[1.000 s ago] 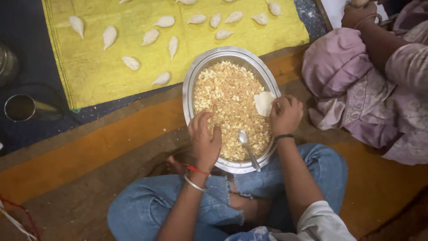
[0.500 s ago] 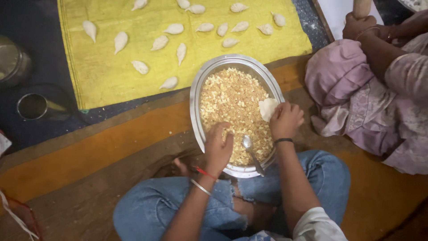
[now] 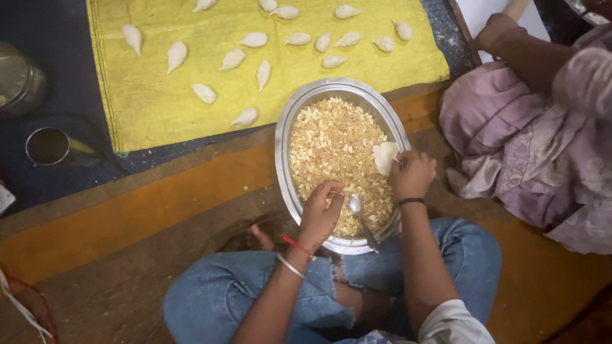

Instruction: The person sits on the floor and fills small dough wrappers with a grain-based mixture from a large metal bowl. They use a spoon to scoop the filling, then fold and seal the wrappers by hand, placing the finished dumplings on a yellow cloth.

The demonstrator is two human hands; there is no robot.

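Note:
A round steel tray [image 3: 284,137] full of crumbly yellow filling [image 3: 331,140] sits on the floor before my crossed legs in blue jeans. My left hand [image 3: 320,210] rests over the near part of the filling with its fingers curled, pinching some of it. A metal spoon [image 3: 358,213] lies in the tray beside that hand. My right hand [image 3: 413,175] holds a thin white dough disc [image 3: 385,157] over the tray's right rim.
A yellow cloth [image 3: 159,108] beyond the tray carries several folded white dumplings [image 3: 245,117]. A small steel cup [image 3: 48,145] and a larger steel pot [image 3: 19,79] stand at the left. Another person in pale purple clothes [image 3: 529,140] sits at the right.
My left hand has slid from the tray's near-left part toward the spoon. My right hand still holds the dough disc. The view has shifted.

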